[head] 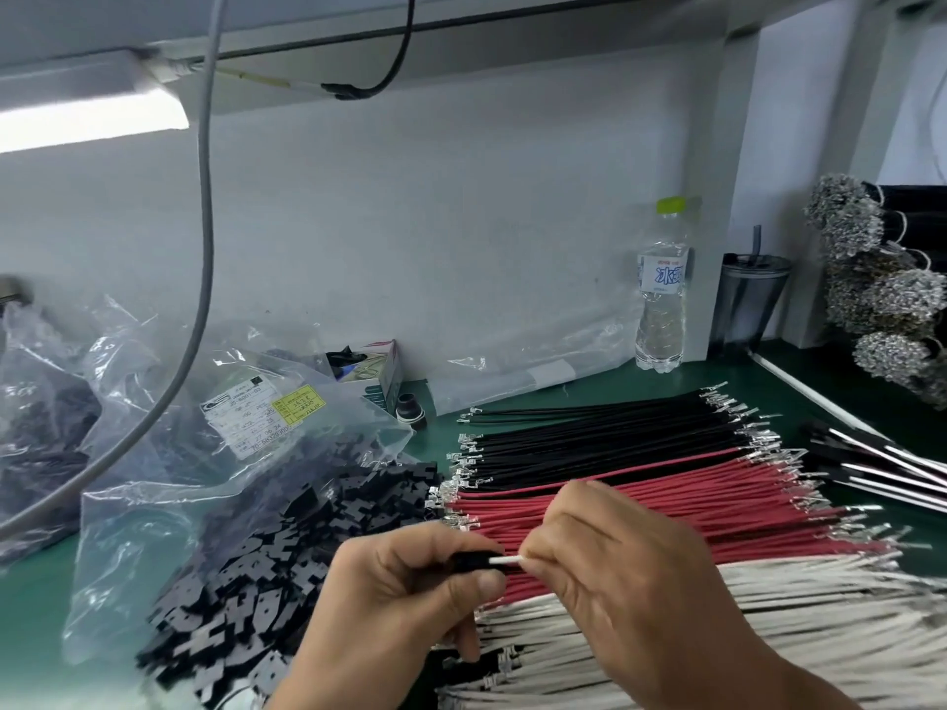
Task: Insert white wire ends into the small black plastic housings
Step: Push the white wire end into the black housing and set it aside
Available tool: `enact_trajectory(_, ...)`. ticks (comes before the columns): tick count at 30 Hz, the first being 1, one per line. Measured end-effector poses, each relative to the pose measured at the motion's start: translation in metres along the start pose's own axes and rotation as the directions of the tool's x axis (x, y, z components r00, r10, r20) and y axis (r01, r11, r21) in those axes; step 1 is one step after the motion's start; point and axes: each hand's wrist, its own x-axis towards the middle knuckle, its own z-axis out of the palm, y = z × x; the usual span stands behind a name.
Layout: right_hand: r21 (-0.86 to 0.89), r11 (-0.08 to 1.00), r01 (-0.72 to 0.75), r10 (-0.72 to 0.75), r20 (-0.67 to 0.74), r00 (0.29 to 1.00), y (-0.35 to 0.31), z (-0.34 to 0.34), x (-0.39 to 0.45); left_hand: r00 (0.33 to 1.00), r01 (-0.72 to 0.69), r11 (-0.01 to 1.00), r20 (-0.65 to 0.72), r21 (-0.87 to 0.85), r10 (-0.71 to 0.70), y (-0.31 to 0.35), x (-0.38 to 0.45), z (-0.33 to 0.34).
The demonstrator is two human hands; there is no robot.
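While both hands meet low in the frame, just right of centre, the lines below go outward from them.
Left hand (405, 602): fingers and thumb curled round a small black housing (469, 562), pinching it.
Right hand (615, 571): fingertips pinched on a white wire (505, 560), its end touching the housing's opening.
Under the hands: white wires (768, 622) in a flat row, lower right.
Above those: red wires (640, 499), then black wires (589, 433), all with metal ends.
Left of the hands: loose pile of black housings (246, 566) spilling from a clear plastic bag (153, 453).
Surface: green table (36, 612).
Far back: water bottle (662, 284) upright, right of centre, against the white wall (410, 222); dark cup (750, 299) beside it.
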Motion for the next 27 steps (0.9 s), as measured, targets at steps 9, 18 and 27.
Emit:
enact_trajectory(9,-0.116,0.985,-0.13,0.134,0.024,0.991,0.007,-0.019,0.006,0.964,-0.07,0.994,-0.263,-0.08,0.047,0.005,0.004,-0.023)
enact_trajectory(18,-0.248,0.966,-0.066,-0.022,-0.335,0.942,0.043,-0.102,0.041,0.955,0.062,0.299,-0.144,0.952,0.26,-0.023,0.01,-0.045)
enact_trajectory(27,-0.732,0.622,-0.278,0.565,0.174,0.806,0.237,-0.189,-0.11,0.967,0.11,0.161,-0.143,0.981,0.212,-0.031,0.02,-0.052)
